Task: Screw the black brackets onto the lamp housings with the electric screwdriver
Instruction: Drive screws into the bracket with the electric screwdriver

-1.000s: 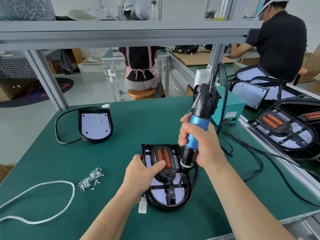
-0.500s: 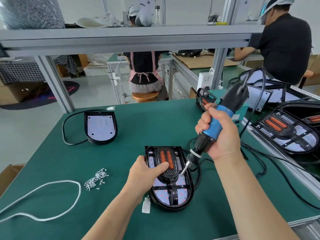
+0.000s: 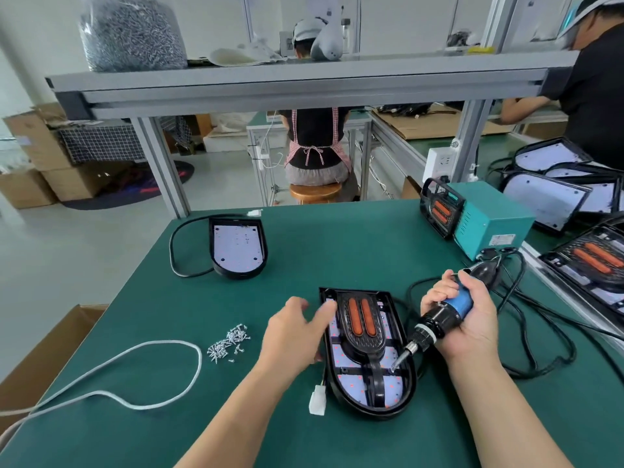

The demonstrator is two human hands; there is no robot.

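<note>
Housing: the lamp housing (image 3: 371, 412) lies flat, long axis running away from us, with the black bracket (image 3: 363, 347) seated inside along the same line.
Tool: the electric screwdriver (image 3: 439, 324) slants in from the housing's right. Its bit tip is on the near right part, just beside the bracket's stem. We cannot tell whether a screw sits under it.
Right hand (image 3: 472, 329): clamped round the tool's blue grip.
Left hand (image 3: 293, 336): fingers loose, holding nothing, at the housing's left edge. Contact unclear.
Screws (image 3: 229, 341): 1 pile left of the housing, nearer the left hand.
</note>
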